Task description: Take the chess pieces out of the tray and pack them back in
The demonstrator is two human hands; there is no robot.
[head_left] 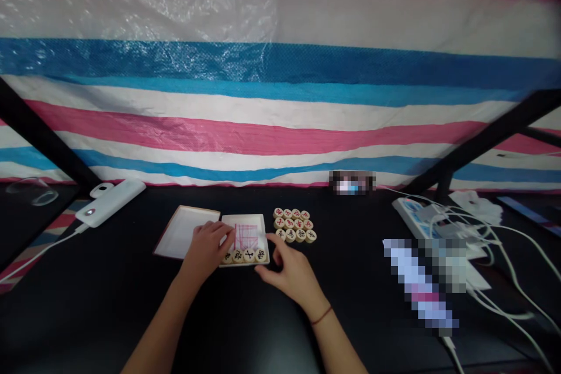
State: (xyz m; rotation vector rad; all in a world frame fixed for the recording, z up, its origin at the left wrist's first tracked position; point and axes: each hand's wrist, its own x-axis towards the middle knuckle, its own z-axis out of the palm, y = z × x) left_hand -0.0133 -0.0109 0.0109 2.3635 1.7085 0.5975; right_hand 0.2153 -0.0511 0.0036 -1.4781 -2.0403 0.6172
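Note:
A small white box [263,225] lies on the black table, with pink grid lines inside. Several round xiangqi pieces [249,255] with black characters form a row along its near side. Over the box's left edge is my left hand [210,243], fingers bent with the tips at the inside; its thumb is hidden, and I cannot see whether it grips a piece. My right hand [291,272] sits at the box's right edge, thumb and forefinger apart, nothing between them. Just beyond it, more xiangqi pieces [298,224], red and black, stand in three rows.
The open box lid [175,238] lies left of the box. A white power bank [111,203] with a cable is at the far left. On the right are a power strip [409,219], tangled white cables [504,245] and a blurred-out object [416,280]. A striped sheet [280,87] hangs behind.

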